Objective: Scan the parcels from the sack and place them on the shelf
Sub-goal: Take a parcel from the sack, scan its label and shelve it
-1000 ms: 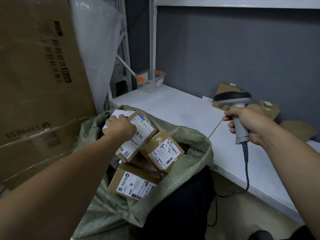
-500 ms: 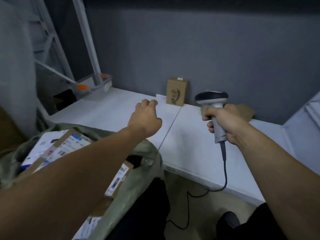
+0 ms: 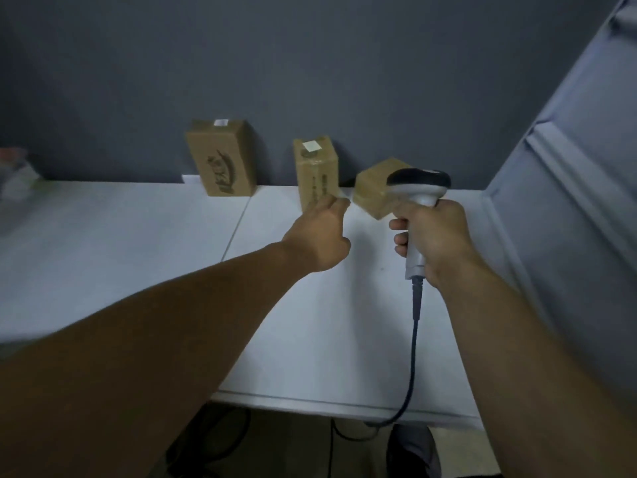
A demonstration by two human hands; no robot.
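Observation:
Three brown cardboard parcels stand on the white shelf (image 3: 138,243) against the grey wall: a left parcel (image 3: 222,158) with a dark logo, a middle parcel (image 3: 317,170) with a small white sticker on top, and a tilted right parcel (image 3: 372,188) partly hidden by the scanner. My left hand (image 3: 320,232) reaches forward and holds nothing, its fingertips at the middle parcel's lower right corner. My right hand (image 3: 431,239) grips the handle of the grey barcode scanner (image 3: 418,188), whose dark head is in front of the right parcel. The sack is out of view.
The scanner's black cable (image 3: 413,357) hangs over the shelf's front edge to the floor. A grey panel (image 3: 568,167) closes the shelf on the right. A blurred clear bin (image 3: 17,174) sits at the far left. Bare shelf surface lies left of the parcels.
The view has swung right from the sack to the shelf. My left hand left the parcels in the sack and reached empty to the middle parcel. My right hand kept holding the scanner.

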